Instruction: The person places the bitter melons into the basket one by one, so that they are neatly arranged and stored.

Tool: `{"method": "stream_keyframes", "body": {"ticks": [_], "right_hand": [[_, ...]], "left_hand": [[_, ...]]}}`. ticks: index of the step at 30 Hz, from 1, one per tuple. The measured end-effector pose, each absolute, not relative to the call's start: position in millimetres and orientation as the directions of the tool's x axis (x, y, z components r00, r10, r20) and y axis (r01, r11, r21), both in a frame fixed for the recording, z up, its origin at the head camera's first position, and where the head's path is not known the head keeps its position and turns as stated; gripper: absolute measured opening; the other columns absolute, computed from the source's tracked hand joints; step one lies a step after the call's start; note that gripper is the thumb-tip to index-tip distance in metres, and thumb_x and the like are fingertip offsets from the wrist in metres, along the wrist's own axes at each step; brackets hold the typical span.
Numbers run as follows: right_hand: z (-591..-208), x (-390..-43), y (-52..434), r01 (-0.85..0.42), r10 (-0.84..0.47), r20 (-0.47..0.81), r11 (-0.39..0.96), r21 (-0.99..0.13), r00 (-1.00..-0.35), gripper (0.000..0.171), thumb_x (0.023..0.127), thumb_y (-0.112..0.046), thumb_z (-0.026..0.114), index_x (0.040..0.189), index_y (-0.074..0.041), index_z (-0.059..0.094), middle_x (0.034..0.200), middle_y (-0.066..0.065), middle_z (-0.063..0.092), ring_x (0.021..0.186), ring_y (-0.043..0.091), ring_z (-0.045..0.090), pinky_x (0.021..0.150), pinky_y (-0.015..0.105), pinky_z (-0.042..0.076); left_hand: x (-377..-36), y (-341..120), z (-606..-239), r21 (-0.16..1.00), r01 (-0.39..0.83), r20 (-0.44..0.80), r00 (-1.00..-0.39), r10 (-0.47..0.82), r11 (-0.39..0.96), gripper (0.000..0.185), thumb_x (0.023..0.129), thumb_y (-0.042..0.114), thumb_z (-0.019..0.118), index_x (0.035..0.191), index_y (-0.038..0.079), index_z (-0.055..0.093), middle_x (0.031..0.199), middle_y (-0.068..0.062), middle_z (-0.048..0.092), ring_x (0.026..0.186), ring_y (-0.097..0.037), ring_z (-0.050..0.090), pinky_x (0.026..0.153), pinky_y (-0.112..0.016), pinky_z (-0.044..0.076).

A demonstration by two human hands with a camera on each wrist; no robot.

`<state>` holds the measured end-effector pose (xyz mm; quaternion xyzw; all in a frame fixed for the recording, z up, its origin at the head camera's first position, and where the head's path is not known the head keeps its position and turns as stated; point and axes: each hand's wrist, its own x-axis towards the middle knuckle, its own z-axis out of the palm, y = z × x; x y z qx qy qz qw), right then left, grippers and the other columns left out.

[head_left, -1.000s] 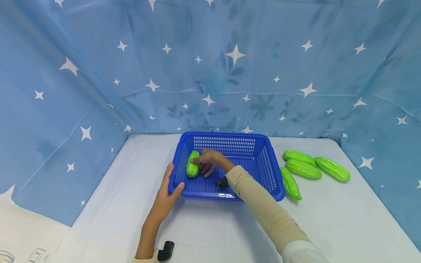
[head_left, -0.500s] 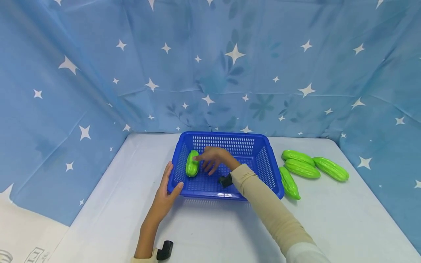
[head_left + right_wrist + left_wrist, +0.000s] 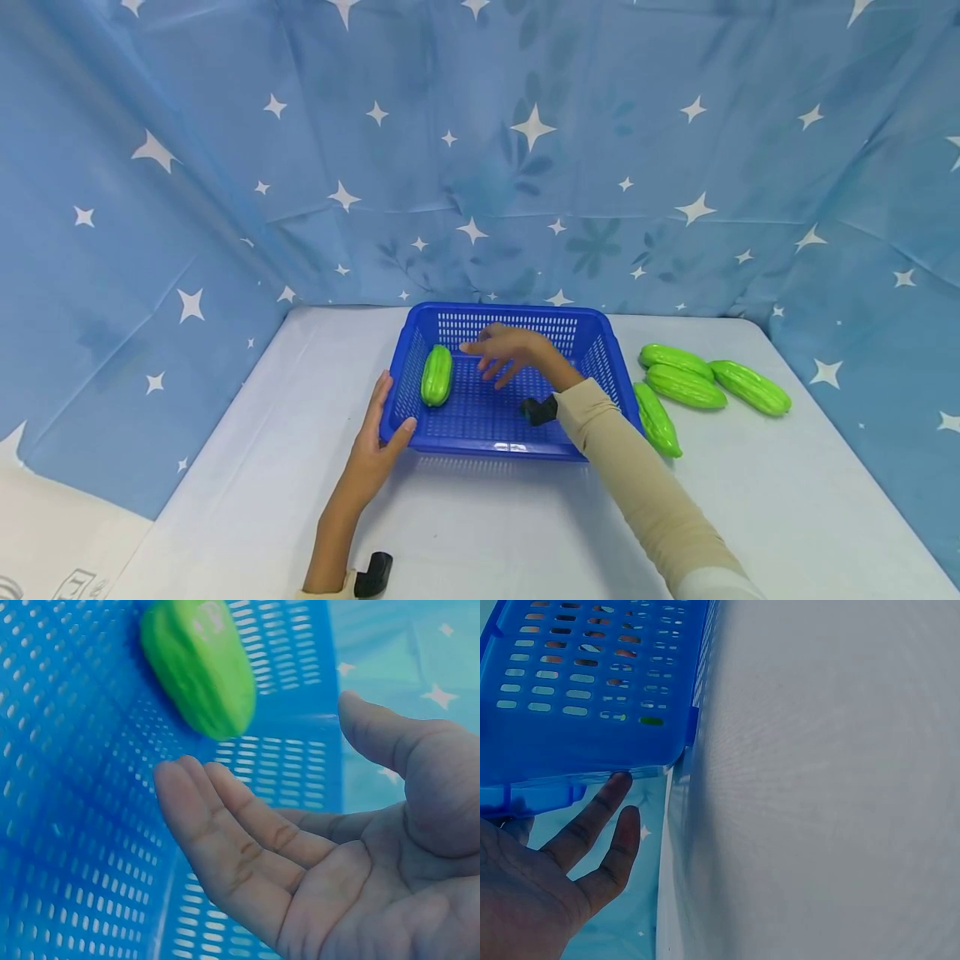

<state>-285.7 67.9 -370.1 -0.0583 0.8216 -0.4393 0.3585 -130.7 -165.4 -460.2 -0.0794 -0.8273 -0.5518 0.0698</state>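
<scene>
My right hand (image 3: 513, 350) hovers loosely spread, holding nothing; my left hand (image 3: 375, 446) lies spread at the basket (image 3: 465, 446). The gourd inside (image 3: 437, 376) looks light, stiff, slippery; I'd grip its middle

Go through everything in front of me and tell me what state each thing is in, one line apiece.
Blue basket: upright, uncovered.
Bitter melon inside the basket: lying down, not held.
Four bitter melons: lying outside, right of the basket.
Left hand: fingers extended, touching the basket.
Right hand: fingers slightly bent, holding nothing.
Starry curtain: hanging, creased.
</scene>
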Motion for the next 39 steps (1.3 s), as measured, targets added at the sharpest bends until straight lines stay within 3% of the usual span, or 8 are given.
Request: {"method": "stream_keyframes", "body": {"ticks": [5,11,19,25,30,33,39], "right_hand": [[-357,-281,81,0.156,-0.454,-0.482,0.586,-0.795,-0.750,0.061,0.099,-0.043,0.054,0.144,-0.007,0.037,0.130,0.027,0.056,0.118,0.040,0.061,0.092,0.051,0.055],[-338,-274,103,0.087,-0.515,-0.378,0.501,-0.861,-0.769,0.060,0.101,-0.040,0.052,0.147,-0.007,0.033,0.131,0.027,0.055,0.119,0.040,0.060,0.096,0.055,0.051],[-318,-250,147,-0.049,-0.543,-0.193,0.398,-0.916,-0.817,0.061,0.101,-0.040,0.050,0.148,-0.005,0.034,0.134,0.029,0.053,0.120,0.039,0.060,0.094,0.050,0.054],[-319,-231,190,-0.068,-0.482,-0.098,0.316,-0.946,-0.870,0.054,0.103,-0.038,0.047,0.147,-0.008,0.037,0.134,0.027,0.053,0.121,0.038,0.059,0.094,0.047,0.055],[-327,-214,232,-0.063,-0.365,-0.040,0.266,-0.962,-0.930,0.054,0.103,-0.040,0.045,0.146,-0.008,0.037,0.121,0.011,0.063,0.111,0.021,0.067,0.091,0.038,0.057],[-334,-204,252,-0.047,-0.296,-0.010,0.185,-0.982,-0.955,0.041,0.103,-0.035,0.047,0.138,-0.012,0.046,0.109,0.000,0.069,0.103,0.013,0.069,0.085,0.031,0.059],[-351,-181,284,-0.032,-0.218,0.033,-0.004,-0.999,-0.975,0.020,0.103,-0.025,0.049,0.119,-0.018,0.058,0.101,-0.004,0.072,0.095,0.010,0.071,0.080,0.027,0.060]], "left_hand": [[-130,-165,-460,0.904,0.208,0.203,-0.978,0.052,0.373,0.075,0.099,0.033,0.055,0.158,0.021,0.012,0.166,0.003,0.004,0.153,-0.029,0.003,0.120,-0.059,0.012],[-132,-166,-461,0.904,0.214,0.208,-0.977,0.056,0.371,0.075,0.099,0.034,0.055,0.158,0.024,0.012,0.166,0.001,0.004,0.153,-0.030,0.003,0.119,-0.059,0.013],[-132,-166,-461,0.909,0.212,0.206,-0.977,0.055,0.358,0.075,0.099,0.033,0.055,0.158,0.025,0.011,0.166,0.004,0.003,0.153,-0.029,0.003,0.120,-0.058,0.013],[-131,-166,-462,0.904,0.212,0.207,-0.977,0.056,0.370,0.074,0.099,0.034,0.055,0.158,0.025,0.011,0.166,0.002,0.004,0.153,-0.030,0.004,0.119,-0.059,0.013],[-129,-165,-463,0.904,0.217,0.210,-0.976,0.061,0.367,0.074,0.099,0.033,0.055,0.158,0.023,0.011,0.166,-0.001,0.004,0.153,-0.030,0.003,0.120,-0.059,0.012],[-129,-165,-464,0.904,0.218,0.210,-0.976,0.062,0.368,0.074,0.099,0.033,0.054,0.158,0.023,0.011,0.166,-0.002,0.004,0.153,-0.030,0.004,0.119,-0.059,0.013],[-130,-167,-462,0.903,0.214,0.208,-0.976,0.055,0.373,0.073,0.099,0.034,0.054,0.158,0.024,0.011,0.166,0.002,0.004,0.153,-0.029,0.004,0.120,-0.059,0.013]]}}
